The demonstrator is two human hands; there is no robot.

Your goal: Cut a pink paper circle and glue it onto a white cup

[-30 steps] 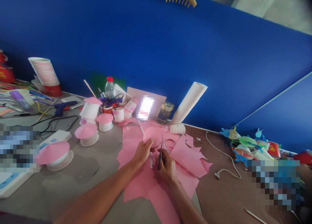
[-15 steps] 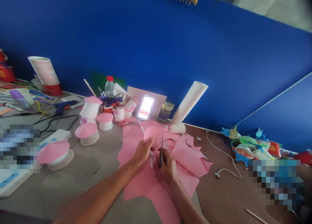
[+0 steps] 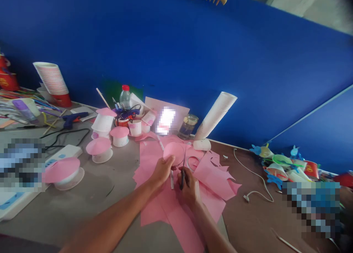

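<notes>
Between the thumb and fingers of my left hand is a rounded piece of pink paper. My right hand is closed on dark-handled scissors, whose blades point away from me along the right edge of that piece. Under both hands lie larger pink sheets with jagged cut edges. A roll of tape rests on them just beyond my right hand. The lower fingers of my left hand are partly hidden.
Paper cups with pink discs stand at the left, near a glue gun and a power strip. A leaning cup stack and a jar are behind the paper. A white cable lies at the right.
The whole view has shifted slightly. Both hands keep their holds on the pink piece and the scissors, with little visible movement.
</notes>
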